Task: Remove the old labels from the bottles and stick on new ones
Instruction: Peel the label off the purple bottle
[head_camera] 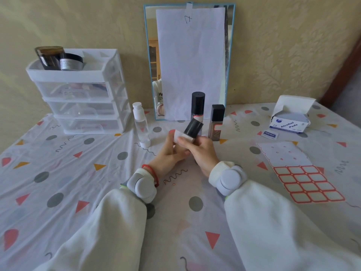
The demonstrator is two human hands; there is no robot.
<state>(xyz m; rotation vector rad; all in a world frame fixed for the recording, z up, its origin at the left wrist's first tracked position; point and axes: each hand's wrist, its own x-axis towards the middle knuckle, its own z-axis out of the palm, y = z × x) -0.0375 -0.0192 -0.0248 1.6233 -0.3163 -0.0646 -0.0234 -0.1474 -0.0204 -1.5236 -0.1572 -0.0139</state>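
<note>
Black-capped bottle (192, 128) between both hands (187, 153)

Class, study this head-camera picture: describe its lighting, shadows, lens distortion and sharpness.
Head view: soft, even daylight, no harsh glare; the drawer unit casts a faint shadow on the wall; wide-angle distortion bows the table edge and swells the sleeves; the held bottle and both hands are slightly soft; the mirror is mostly covered by paper.

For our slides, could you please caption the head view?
Both hands, left hand and right hand, hold a black-capped bottle while applying a white label.
</note>
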